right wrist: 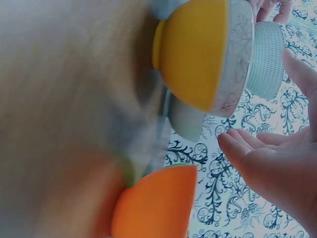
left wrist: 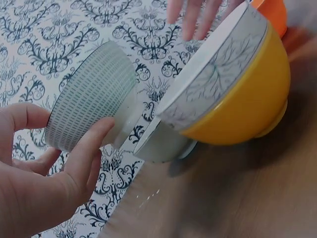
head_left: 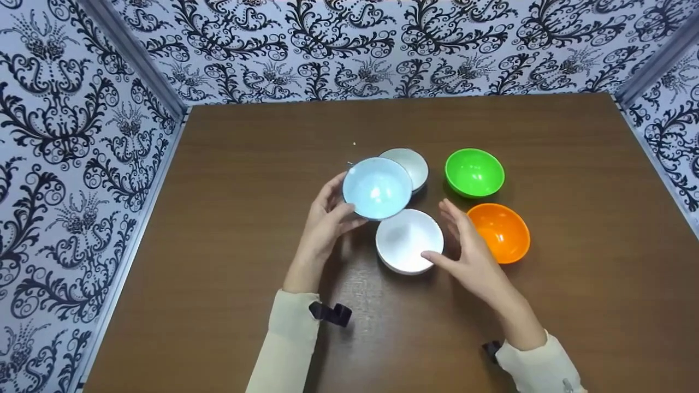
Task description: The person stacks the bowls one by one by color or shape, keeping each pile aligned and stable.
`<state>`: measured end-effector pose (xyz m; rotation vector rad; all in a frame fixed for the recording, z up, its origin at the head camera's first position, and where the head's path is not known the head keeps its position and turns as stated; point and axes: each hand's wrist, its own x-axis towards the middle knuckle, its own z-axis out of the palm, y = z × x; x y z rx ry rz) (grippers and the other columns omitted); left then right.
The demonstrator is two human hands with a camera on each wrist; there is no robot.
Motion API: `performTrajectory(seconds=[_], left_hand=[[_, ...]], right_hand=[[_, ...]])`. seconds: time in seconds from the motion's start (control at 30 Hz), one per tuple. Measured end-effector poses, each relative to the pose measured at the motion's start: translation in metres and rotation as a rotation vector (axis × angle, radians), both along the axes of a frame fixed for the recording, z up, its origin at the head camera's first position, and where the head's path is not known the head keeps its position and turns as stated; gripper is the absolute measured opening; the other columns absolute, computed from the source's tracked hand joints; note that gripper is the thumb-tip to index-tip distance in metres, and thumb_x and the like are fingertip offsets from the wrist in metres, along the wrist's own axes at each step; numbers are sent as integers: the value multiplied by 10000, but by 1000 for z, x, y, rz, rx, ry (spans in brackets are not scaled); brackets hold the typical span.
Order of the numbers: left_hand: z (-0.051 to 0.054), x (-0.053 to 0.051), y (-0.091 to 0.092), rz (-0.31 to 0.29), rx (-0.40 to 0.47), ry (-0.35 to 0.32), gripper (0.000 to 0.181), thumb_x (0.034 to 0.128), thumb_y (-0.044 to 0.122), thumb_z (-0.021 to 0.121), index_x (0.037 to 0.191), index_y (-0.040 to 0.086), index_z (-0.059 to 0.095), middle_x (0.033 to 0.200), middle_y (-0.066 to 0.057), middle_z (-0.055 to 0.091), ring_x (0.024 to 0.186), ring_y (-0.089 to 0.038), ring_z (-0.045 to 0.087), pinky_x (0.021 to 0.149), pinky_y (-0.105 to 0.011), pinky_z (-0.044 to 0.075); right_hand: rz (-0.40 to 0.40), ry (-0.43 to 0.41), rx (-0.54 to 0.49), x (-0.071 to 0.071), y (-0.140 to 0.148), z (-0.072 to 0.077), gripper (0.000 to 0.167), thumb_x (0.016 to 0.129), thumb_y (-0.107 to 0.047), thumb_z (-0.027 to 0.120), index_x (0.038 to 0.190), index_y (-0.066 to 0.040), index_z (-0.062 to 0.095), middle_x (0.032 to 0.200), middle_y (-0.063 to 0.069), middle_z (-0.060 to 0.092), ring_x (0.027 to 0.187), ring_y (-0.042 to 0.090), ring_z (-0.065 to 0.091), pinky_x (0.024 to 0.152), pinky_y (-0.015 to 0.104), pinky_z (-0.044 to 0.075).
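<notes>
My left hand [head_left: 327, 218] grips a light blue bowl [head_left: 377, 188] by its side, held up off the table; in the left wrist view this bowl [left wrist: 94, 94] shows small dashes on its outside. Below and right of it stands a white-lined bowl [head_left: 409, 241]; the wrist views show a leaf-patterned band over a yellow bowl [left wrist: 247, 94]. My right hand [head_left: 475, 259] is spread around the right side of the white-lined bowl, thumb over its rim, fingers apart from it in the right wrist view, holding nothing. A pale bowl [head_left: 410, 166] stands behind the held one, partly covered.
A green bowl [head_left: 474, 173] stands at the back right, with an orange bowl [head_left: 502, 233] in front of it, close beside my right hand. Patterned panels [head_left: 349, 54] border the wooden table [head_left: 246, 164] at the back and both sides.
</notes>
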<state>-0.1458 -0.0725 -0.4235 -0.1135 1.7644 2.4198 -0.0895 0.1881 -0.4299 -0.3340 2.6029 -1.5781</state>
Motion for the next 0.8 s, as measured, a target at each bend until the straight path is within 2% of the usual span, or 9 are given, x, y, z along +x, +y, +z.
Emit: performTrajectory(seconds=[0.17,0.3,0.4,0.53,0.7,0.8], left_hand=[[5,7,6,-79,1,12,653,857,-36,556,1485,84,422,1466,-188,449,1156,-269,575,808,-442,622],[7,11,10,-138,-4,30,657,860,-33,560,1492,68,413,1466,-189,456,1160,-241,572,783,-418,628],[6,14,13,-164,-8,41,657,857,-34,557,1491,72,420,1453,-188,472,1161,-232,579,776,-412,629],[4,16,16,-188,-15,33,658,852,-29,554,1487,87,431,1445,-173,483,1140,-224,591,778,-415,628],[3,19,17,-207,-22,24,655,851,-12,556,1486,99,438,1439,-169,481,1143,-226,591,773,-388,629],[2,20,17,-226,-27,40,653,864,0,558,1496,100,426,1468,-167,465,1195,-242,580,787,-383,627]], right_hand=[[-11,44,-12,-6,-6,7,936,845,-232,807,1572,-77,237,1601,137,314,1490,327,322,1214,460,275],[-18,66,-10,-9,-10,10,940,837,-213,814,1571,-75,243,1595,126,322,1490,326,314,1215,520,277],[-27,86,20,-11,-10,10,949,827,-213,823,1570,-73,249,1597,120,324,1479,312,331,1213,508,296],[-34,115,44,-12,-11,9,943,810,-204,837,1558,-58,280,1586,121,350,1445,296,390,1206,392,318],[-33,125,-3,-10,-11,9,919,799,-175,843,1541,-54,315,1568,119,388,1422,290,428,1140,84,295],[-30,120,-42,-9,-9,8,911,795,-148,842,1536,-51,322,1567,121,395,1423,296,434,1104,37,291]])
